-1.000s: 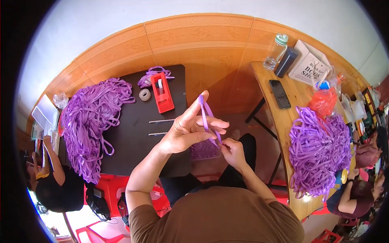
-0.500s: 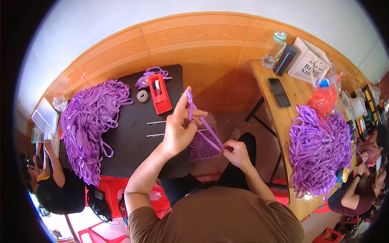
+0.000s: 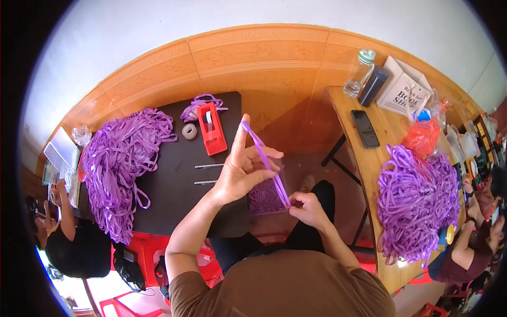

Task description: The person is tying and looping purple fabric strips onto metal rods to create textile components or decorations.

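A loop of purple ribbon [image 3: 258, 141] stretches taut on a slant between my two hands, over the gap beside the dark table. My left hand [image 3: 240, 177] has its index finger raised with the ribbon's upper end hooked round the tip; its thumb and other fingers reach to the strands lower down. At the lower end, my right hand [image 3: 306, 210] pinches the ribbon between thumb and fingertips. Below them stands a clear plastic box [image 3: 266, 198] holding small purple pieces, partly hidden by my left hand.
On the dark table [image 3: 171, 195] lie a purple ribbon heap [image 3: 119, 164], a red tape dispenser [image 3: 212, 132], a tape roll [image 3: 189, 131] and two thin rods [image 3: 206, 183]. The wooden table [image 3: 343, 98] bears another ribbon heap [image 3: 417, 206], a phone [image 3: 365, 129] and bottles [image 3: 360, 73]. Other people sit at both sides.
The ribbon's two strands, spread apart before, now run close together. My left thumb and fingers have moved out to the strands, while my right hand keeps its pinch.
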`<state>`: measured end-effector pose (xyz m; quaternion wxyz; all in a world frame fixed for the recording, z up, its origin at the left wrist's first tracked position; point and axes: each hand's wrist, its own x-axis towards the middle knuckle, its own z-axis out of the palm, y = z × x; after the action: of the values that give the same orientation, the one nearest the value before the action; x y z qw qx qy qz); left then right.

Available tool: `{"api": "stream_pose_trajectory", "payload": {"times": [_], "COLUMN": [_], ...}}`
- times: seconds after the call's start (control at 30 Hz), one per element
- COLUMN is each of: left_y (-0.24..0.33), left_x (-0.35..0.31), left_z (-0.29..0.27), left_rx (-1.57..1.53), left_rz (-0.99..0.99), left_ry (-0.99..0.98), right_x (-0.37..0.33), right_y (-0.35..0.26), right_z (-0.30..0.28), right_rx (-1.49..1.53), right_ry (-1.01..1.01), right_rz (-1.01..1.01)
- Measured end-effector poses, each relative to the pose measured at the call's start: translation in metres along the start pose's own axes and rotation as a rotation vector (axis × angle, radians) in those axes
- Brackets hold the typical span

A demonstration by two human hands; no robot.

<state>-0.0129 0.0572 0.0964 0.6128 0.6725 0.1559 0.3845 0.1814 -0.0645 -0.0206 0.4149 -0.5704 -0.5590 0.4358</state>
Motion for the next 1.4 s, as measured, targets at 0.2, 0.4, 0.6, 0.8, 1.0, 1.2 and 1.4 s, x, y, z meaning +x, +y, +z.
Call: {"api": "stream_pose_trajectory", "payload": {"times": [0.2, 0.4, 0.6, 0.8, 1.0, 1.2, 1.4], "left_y": [0.003, -0.011, -0.01, -0.006, 0.005, 0.015, 0.015], "left_x": [0.007, -0.002, -0.008, -0.014, -0.018, -0.016, -0.019], "left_z": [-0.002, 0.003, 0.0, -0.016, -0.015, 0.0, 0.006], "left_rx": [-0.114, 0.172, 0.658, 0.253, 0.151, -0.11, -0.191], "left_rz": [-0.046, 0.02, 0.201, -0.048, -0.172, -0.338, -0.426], "left_ry": [-0.184, -0.052, 0.02, 0.105, 0.006, -0.197, -0.299], "right_x": [0.001, -0.005, -0.007, -0.005, -0.005, 0.009, 0.043], "right_y": [-0.004, -0.002, 0.003, 0.022, 0.03, -0.045, -0.088], "right_z": [-0.009, -0.011, -0.018, -0.026, -0.047, -0.048, -0.031], "right_rx": [0.008, 0.008, -0.107, -0.183, -0.24, 0.362, 0.47], "right_ry": [-0.067, -0.086, 0.056, 0.361, 0.382, -0.009, -0.359], "right_rz": [-0.029, -0.003, -0.074, -0.046, 0.037, -0.257, -0.404]}}
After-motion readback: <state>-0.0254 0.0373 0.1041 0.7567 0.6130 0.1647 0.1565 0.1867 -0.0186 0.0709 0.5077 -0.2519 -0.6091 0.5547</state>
